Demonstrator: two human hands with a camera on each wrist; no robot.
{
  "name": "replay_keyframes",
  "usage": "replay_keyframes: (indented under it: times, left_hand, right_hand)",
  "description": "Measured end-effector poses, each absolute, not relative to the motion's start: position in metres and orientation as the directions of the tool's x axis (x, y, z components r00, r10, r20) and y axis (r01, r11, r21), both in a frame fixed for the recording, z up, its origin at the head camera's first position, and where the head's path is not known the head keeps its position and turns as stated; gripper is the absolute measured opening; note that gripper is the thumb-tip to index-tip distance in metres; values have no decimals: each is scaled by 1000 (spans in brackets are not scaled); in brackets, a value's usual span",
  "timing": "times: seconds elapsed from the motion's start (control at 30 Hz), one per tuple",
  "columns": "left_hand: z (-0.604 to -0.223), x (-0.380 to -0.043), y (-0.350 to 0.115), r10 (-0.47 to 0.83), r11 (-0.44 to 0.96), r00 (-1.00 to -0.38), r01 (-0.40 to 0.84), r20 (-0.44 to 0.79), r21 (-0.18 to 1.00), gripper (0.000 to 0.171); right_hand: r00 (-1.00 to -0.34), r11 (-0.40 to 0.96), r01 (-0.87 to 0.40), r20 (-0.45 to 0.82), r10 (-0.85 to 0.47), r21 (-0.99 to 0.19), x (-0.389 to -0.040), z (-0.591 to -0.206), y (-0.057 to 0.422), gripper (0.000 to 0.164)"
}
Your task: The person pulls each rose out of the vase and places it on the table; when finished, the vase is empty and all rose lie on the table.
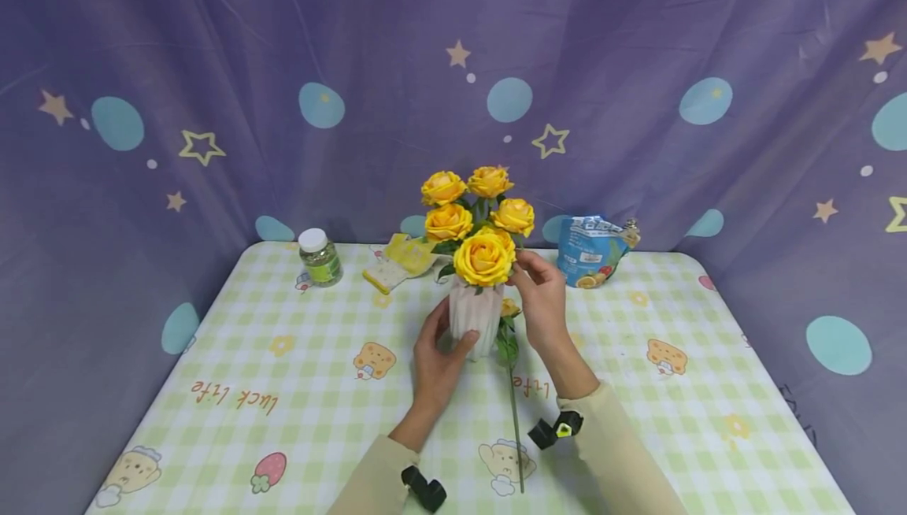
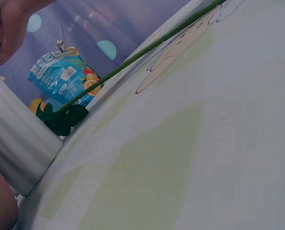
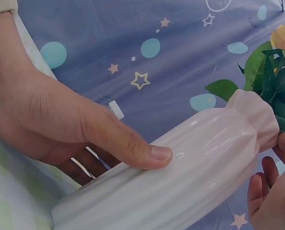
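A pale pink-white ribbed vase (image 1: 476, 314) stands on the table, holding several yellow roses (image 1: 485, 257) with green leaves. My left hand (image 1: 435, 353) grips the vase's lower body, its thumb (image 3: 154, 154) across the front and the fingers behind. At the neck, my right hand (image 1: 542, 294) has thumb and forefinger together among the blooms, pinching a rose at the stem; the flowers partly hide these fingertips. A single rose (image 1: 509, 308) with a long green stem (image 1: 516, 413) lies on the table to the right of the vase, its stem toward me.
A jar with a white lid (image 1: 320, 257) stands at the back left. Behind the vase, a yellow and white cloth (image 1: 405, 261) lies flat. At the back right is a blue pouch (image 1: 591, 253) closed with a metal clip. A purple curtain (image 1: 397, 42) surrounds the checked tablecloth (image 1: 319, 428).
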State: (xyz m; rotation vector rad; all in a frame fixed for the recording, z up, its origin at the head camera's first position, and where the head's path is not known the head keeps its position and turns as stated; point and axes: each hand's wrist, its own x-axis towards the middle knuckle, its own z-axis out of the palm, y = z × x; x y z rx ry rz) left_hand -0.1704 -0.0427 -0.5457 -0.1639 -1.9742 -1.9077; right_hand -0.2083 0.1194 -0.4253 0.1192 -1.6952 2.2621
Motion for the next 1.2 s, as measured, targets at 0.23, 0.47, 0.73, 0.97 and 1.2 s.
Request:
replay_keyframes:
  times: [0.23, 0.47, 0.73, 0.97, 1.2]
  left_hand:
    - [-546, -170, -43, -178, 70, -920, 343, 350, 937, 68]
    - [-545, -169, -42, -180, 70, -923, 332, 340, 941, 68]
    - [-546, -170, -43, -186, 75, -921, 333, 341, 940, 69]
    - [-546, -170, -43, -190, 76, -921, 331, 340, 940, 69]
    - [-545, -169, -43, -185, 73, -922, 331, 339, 941, 68]
  right_hand:
    - [-942, -250, -308, 256, 219, -918, -208, -423, 119, 20]
    - [-942, -244, -308, 260, 210, -919, -209, -419, 119, 20]
    - [-936, -237, -328, 281, 210, -914, -211, -414, 120, 22]
    - [-914, -208, -376, 326, 241, -903, -213, -409, 119, 24]
    - [-904, -205, -395, 340, 258, -895, -215, -405, 122, 21]
